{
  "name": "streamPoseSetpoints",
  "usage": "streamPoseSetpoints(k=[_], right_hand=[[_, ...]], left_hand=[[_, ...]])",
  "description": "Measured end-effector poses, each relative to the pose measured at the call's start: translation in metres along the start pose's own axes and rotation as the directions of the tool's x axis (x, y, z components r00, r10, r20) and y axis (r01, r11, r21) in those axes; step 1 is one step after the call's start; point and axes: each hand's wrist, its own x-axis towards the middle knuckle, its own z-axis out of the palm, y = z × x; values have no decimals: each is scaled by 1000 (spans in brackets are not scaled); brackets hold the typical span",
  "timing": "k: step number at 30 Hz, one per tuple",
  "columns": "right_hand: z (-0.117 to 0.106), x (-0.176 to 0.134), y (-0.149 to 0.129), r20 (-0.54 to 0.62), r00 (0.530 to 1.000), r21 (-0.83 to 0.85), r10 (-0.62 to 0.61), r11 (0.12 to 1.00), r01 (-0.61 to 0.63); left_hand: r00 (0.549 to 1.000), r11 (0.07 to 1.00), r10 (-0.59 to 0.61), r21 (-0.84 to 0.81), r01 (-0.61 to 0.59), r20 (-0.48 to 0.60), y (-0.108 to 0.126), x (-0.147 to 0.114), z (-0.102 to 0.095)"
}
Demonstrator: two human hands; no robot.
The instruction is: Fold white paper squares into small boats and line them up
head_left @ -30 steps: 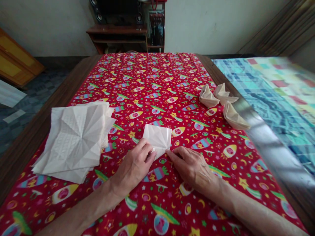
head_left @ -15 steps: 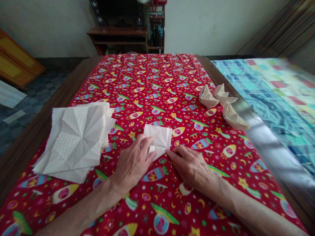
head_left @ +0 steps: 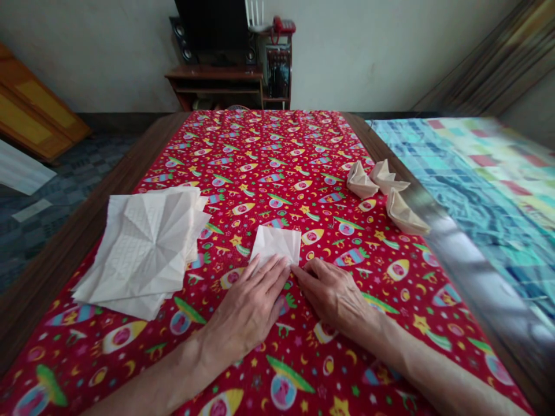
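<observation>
A small folded sheet of white paper (head_left: 277,241) lies flat on the red patterned cloth in front of me. My left hand (head_left: 258,292) is laid on its lower part with the fingers stretched out, hiding the near edge. At the paper's lower right corner is my right hand (head_left: 332,286), its index fingertip touching that corner and the other fingers curled under. Whether the right fingers pinch the paper is hidden. To the left rests a stack of creased white paper sheets (head_left: 134,248), the top one marked with folds radiating from its middle.
Three folded paper boats (head_left: 362,180) sit near the table's right edge. The red cloth (head_left: 269,156) with rocket prints covers a brown wooden table (head_left: 143,147). A bed with a blue checked sheet (head_left: 446,167) adjoins on the right; a monitor (head_left: 212,26) stands at the back.
My left hand has gone from a bent-finger hold at the paper's left side to lying flat across its near part. The right hand stays at the corner. The view has tilted up slightly.
</observation>
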Motion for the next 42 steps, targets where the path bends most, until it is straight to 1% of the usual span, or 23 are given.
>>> streamPoseSetpoints(k=[6,13,19,22,25,27,29,31,33,35,37,39,41,42], right_hand=[[-4,1,-2,45,999,-30,-5,1000,7],[-4,0,-2,8,1000,-11,7,1000,-7],[-2,-1,0,-12,1000,2,11,1000,-11],[0,-3,0,-18,1000,9,12,1000,-12],[2,0,2,-35,999,22,33,999,-32],[2,8,6,-61,996,42,60,997,-57],[1,21,13,-119,989,52,83,996,-77],[1,38,23,-222,972,29,79,997,-74],[3,52,35,-295,954,8,48,999,-48],[8,61,46,-305,952,55,-14,998,32],[12,65,54,-278,961,97,-2,995,30],[11,66,57,-177,983,170,37,985,-7],[6,63,56,-43,992,283,117,954,-100],[3,60,55,10,985,341,171,926,-164]], left_hand=[[999,999,0,53,-3,46,-1,-6,-1],[1000,995,-10,98,9,11,-10,-26,-4],[1000,991,14,134,-15,9,-14,-43,-8],[999,993,15,119,-11,-28,-14,-48,-8],[996,995,20,95,-11,-93,-14,-50,-8],[989,996,40,81,-29,-140,-15,-47,-9],[980,996,76,57,-66,-184,-15,-41,-10],[972,996,93,32,-88,-214,-14,-34,-12],[974,997,73,22,-70,-213,-13,-28,-13],[983,999,43,25,-39,-181,-12,-23,-13],[990,1000,22,22,-20,-138,-12,-20,-13],[994,1000,20,19,-18,-105,-14,-19,-13],[996,999,39,35,-37,-75,-17,-17,-13],[996,997,58,52,-55,-62,-20,-15,-14]])
